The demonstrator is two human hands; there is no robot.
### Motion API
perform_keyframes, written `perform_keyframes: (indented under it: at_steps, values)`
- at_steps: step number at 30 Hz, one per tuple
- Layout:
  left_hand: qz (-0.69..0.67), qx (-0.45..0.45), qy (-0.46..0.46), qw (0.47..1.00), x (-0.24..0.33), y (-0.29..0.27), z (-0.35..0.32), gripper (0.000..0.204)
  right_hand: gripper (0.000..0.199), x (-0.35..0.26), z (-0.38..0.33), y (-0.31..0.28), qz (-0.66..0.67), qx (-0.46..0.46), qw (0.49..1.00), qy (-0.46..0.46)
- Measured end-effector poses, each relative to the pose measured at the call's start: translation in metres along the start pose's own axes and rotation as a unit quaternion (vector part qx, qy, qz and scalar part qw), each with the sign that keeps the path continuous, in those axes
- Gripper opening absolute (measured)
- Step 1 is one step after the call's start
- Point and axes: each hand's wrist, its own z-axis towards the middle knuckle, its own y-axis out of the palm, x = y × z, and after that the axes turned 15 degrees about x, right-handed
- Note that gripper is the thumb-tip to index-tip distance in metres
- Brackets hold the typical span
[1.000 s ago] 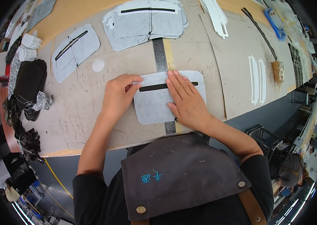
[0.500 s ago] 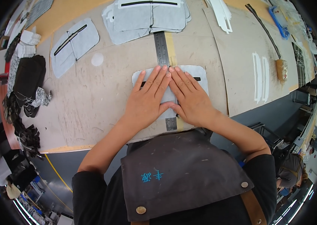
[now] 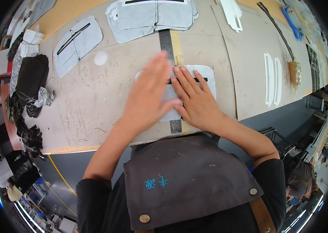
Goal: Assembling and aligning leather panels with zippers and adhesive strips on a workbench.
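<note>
A pale grey fabric panel (image 3: 206, 72) with a black slit strip lies at the table's near edge, over a dark metal ruler (image 3: 165, 40). My right hand (image 3: 195, 95) rests flat on the panel, fingers stretched and slightly spread, holding nothing. Blurred by motion, my left hand (image 3: 148, 93) is raised over the panel's left part, its fingers extended and nothing in them. The two thumbs nearly meet over the panel's lower middle. Much of the panel is hidden beneath both hands.
A stack of similar grey panels (image 3: 133, 19) lies at the far middle, a single panel (image 3: 90, 39) at far left. Dark fabric pieces (image 3: 31, 77) pile at the left edge. White strip frames (image 3: 268, 79) and a brush with a taped handle (image 3: 295, 73) lie right.
My left hand has lifted from the panel, its fingers closing together and moving slightly left and away from me. My right hand stays flat on the panel.
</note>
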Motion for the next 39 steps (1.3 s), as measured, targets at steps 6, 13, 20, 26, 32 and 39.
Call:
perform_keyframes:
  at_steps: [6,13,20,26,32,39]
  values:
    - [-0.076,-0.063,0.032,0.995,0.017,0.034,0.007,0.078,0.062,0.013,-0.011,0.005,-0.005,0.027,1.000,0.011]
    - [0.021,-0.100,0.072,0.992,0.013,0.025,0.004,0.085,0.069,0.018,-0.019,-0.005,-0.035,0.045,0.995,0.076]
    - [0.014,-0.129,0.072,0.989,0.008,0.013,0.005,0.100,0.084,0.025,-0.027,-0.011,-0.071,0.067,0.991,0.096]
    - [0.056,-0.180,0.031,0.982,0.000,-0.013,0.001,0.108,0.089,0.032,-0.046,-0.023,-0.108,0.089,0.979,0.151]
    - [-0.048,-0.039,0.109,0.992,0.038,0.016,0.051,0.082,0.069,0.044,-0.085,-0.059,-0.047,0.210,0.950,0.225]
    - [-0.261,0.004,0.245,0.934,0.144,0.129,0.110,0.039,0.040,0.071,-0.158,-0.100,0.423,0.392,0.593,0.563]
